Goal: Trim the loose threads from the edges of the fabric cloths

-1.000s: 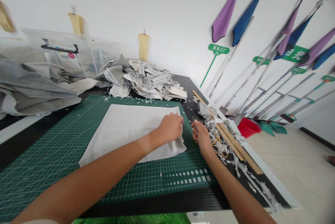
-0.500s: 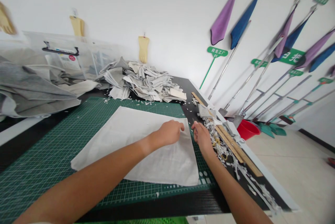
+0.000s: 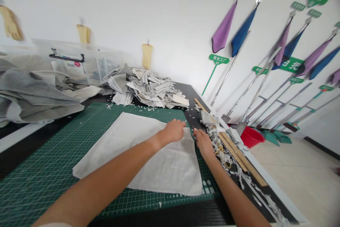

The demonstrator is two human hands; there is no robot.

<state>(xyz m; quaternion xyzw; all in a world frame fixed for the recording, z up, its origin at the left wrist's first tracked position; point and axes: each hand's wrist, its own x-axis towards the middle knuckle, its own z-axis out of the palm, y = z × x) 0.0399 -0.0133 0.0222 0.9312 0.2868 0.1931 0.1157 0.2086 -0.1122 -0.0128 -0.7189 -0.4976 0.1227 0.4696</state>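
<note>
A light grey-white piece of cloth (image 3: 159, 166) lies flat on the green cutting mat (image 3: 53, 156). My left hand (image 3: 174, 130) reaches across it and pinches its far right corner, where the edge is slightly raised. Just beyond that corner, to the right, is my right hand (image 3: 204, 141), with thumb and fingers pressed together. A small dark tip seems to show at its fingers, too small to name. The two hands are a short gap apart.
A heap of grey cloth pieces (image 3: 151, 87) lies behind the mat, near a clear plastic box (image 3: 71, 60). Larger grey fabric (image 3: 34, 92) is piled at left. Wooden rulers (image 3: 240, 158) and white scraps (image 3: 220, 145) line the table's right side. Beyond stands a red bucket (image 3: 251, 137).
My left hand has closed on the cloth's far right corner and lifted its edge a little. My right hand stays close by on the right. The camera view has tilted slightly.
</note>
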